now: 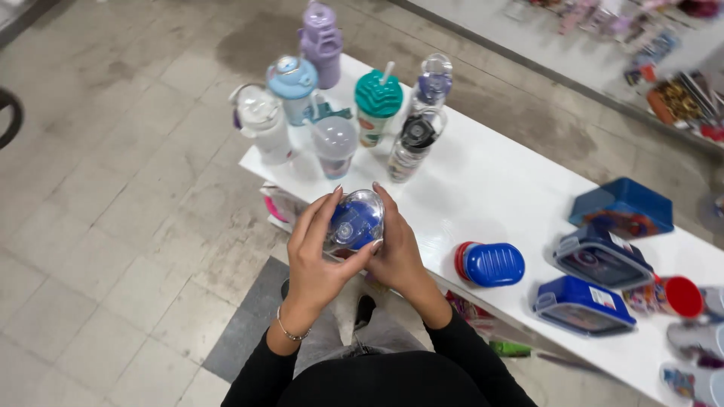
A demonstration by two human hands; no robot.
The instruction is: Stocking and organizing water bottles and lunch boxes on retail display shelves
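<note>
Above near edge of long white table (490, 188): clear bottle with blue lid (356, 221), held over table edge, cupped between both hands. Left hand (315, 260) wraps left side, thumb on bottle; right hand (395, 252) wraps right side, fingers curled over top. On table, far end: cluster of drinking bottles (335, 113), lilac, teal, clear, black-capped. Right part: three blue lunch boxes (603, 256). Nearer hands: blue container with red lid (490, 264), lying on side.

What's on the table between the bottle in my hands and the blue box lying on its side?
Head view: only bare white table between the bottle and blue box.
</note>
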